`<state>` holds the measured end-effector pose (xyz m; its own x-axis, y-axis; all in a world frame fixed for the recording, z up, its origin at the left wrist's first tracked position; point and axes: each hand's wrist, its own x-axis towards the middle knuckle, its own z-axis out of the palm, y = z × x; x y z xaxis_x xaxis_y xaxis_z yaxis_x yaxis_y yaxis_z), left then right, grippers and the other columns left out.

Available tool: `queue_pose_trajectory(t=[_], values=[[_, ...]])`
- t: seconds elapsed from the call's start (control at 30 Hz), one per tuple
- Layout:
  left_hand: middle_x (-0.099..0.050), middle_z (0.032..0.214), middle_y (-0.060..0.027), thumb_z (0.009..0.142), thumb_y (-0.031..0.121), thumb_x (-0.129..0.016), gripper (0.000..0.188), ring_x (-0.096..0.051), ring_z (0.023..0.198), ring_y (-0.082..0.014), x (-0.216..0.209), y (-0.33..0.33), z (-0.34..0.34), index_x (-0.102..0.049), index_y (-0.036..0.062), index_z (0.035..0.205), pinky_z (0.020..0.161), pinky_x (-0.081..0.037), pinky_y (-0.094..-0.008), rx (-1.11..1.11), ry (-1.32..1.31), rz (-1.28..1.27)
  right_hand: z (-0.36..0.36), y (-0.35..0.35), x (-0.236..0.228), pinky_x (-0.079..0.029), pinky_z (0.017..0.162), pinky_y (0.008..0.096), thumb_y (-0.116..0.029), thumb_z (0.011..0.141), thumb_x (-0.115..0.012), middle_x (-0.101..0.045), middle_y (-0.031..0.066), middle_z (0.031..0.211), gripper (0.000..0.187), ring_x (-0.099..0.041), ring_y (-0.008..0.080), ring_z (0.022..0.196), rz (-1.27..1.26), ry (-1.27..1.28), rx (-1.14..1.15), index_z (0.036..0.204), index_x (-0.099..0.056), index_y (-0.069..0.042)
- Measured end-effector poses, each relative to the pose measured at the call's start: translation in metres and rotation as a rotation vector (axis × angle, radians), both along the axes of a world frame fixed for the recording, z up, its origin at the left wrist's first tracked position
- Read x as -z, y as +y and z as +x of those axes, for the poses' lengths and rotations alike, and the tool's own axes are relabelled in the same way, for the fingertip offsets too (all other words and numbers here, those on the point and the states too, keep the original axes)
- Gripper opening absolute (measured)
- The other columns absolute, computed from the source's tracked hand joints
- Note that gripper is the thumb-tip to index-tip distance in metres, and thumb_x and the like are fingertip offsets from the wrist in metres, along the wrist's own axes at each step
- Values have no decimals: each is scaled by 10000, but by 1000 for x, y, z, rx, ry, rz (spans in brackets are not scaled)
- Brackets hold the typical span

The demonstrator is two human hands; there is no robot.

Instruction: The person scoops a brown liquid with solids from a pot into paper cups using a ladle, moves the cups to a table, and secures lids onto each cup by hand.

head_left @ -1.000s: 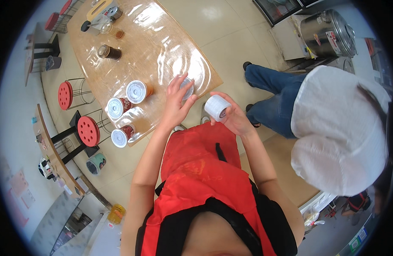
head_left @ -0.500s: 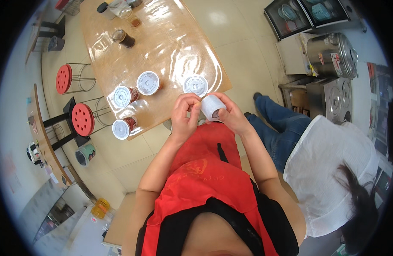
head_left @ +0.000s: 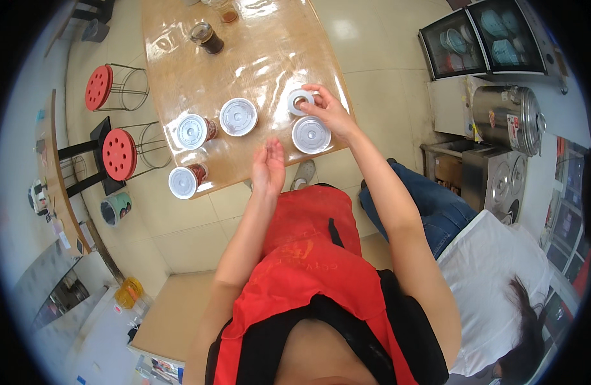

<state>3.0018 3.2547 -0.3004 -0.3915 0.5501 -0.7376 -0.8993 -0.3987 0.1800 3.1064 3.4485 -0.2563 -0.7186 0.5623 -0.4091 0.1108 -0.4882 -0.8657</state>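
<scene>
My right hand (head_left: 332, 115) reaches over the table's near right part. Its thumb and fingers close on a white roll (head_left: 294, 101), like a roll of labels or tape, with its hollow core facing up. That roll stands on the table, just beyond a cup with a whitish plastic lid (head_left: 311, 135). Left of them, my left hand (head_left: 268, 168) hovers over the table's near edge, palm turned up and fingers stretched out. Whether something thin sticks to its fingertips is too small to tell. Another lidded cup (head_left: 238, 117) stands left of centre.
Two more lidded cups (head_left: 192, 132) (head_left: 184, 183) stand at the near left of the wooden table (head_left: 263, 58). Farther back is a jar of dark liquid (head_left: 207, 38). Red stools (head_left: 119, 154) are at the left. A person in a white top (head_left: 494, 282) is close on my right.
My right hand has carried the white roll forward onto the table beyond the right cup. My left hand has come off the roll and turned palm up. The view has shifted slightly.
</scene>
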Motion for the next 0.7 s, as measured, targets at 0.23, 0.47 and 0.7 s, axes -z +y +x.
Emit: queue_pose_trajectory(t=[0.23,0.47,0.7], values=[[-614,1017,-104,976,160,-563,104,-612,975,-245,13,-26,20,-556,62,1011,899,-538,-375,209,-177,116,-1,-5,19,-500,881,276,-137,920,-671,-644,63,1136,474,-613,124,1057,-10,76,-69,1344,-462,-100],[-637,984,-50,959,129,-603,97,-658,888,-189,0,2,42,-535,131,1029,790,-572,-350,427,67,-39,0,-4,22,-495,860,277,-156,931,-658,-644,66,1120,455,-604,113,1040,5,50,-98,1343,-472,-103],[-639,831,-42,938,191,-651,158,-626,609,-148,-16,5,25,-531,88,943,560,-530,-271,949,835,-230,-1,-4,19,-485,851,263,-193,930,-666,-634,54,1094,445,-590,102,1008,-9,72,-107,1326,-485,-102]])
